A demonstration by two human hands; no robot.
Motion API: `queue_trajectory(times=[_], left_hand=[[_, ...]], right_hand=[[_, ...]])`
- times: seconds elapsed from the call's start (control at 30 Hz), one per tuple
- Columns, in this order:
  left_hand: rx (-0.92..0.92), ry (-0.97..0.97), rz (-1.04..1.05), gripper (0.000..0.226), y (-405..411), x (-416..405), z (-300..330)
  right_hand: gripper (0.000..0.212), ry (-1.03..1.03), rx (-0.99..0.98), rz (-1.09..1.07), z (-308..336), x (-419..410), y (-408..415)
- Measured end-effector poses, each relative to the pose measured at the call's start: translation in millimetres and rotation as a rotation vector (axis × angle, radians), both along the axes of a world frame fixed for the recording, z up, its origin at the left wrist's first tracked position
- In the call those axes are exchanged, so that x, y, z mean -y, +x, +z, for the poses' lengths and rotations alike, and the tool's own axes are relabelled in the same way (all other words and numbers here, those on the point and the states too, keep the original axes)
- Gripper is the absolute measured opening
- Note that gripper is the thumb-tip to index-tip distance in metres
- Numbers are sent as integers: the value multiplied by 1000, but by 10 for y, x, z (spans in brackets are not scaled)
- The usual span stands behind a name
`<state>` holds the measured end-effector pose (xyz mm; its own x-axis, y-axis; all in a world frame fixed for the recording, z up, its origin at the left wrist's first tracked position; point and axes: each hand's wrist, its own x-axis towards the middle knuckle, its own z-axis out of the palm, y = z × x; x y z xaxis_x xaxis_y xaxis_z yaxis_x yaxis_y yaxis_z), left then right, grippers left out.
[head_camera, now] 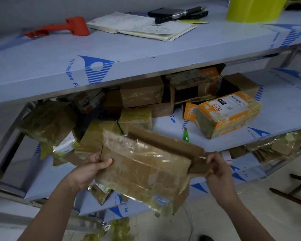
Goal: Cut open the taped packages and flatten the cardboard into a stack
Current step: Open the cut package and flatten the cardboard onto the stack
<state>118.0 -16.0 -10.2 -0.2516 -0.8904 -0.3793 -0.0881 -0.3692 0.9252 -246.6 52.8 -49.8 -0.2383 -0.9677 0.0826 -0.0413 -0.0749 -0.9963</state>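
i see left hand (87,168) gripping flattened taped carton (142,173) edge, right hand (217,168) pinching its flap; green cutter (186,134) on lower shelf (276,115).

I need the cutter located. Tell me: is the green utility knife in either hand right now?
No: the green utility knife lies on the lower shelf, while the left hand and right hand both grip the flattened cardboard package.

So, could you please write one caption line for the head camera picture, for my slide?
Both hands, left and right, hold a taped cardboard box over the lower shelf, near a green cutter.
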Motion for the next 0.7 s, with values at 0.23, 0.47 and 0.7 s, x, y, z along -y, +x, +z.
queue_trajectory(times=[0.23,0.47,0.7], left_hand=[[-66,0,52,100,-346,-60,14],[102,8,-102,65,-595,-121,219],[244,-342,-197,41,-631,-79,674]], right_hand=[[128,371,101,303,-86,-96,-32],[91,411,233,287,-109,-100,-359],[67,433,205,406,290,-212,-941]])
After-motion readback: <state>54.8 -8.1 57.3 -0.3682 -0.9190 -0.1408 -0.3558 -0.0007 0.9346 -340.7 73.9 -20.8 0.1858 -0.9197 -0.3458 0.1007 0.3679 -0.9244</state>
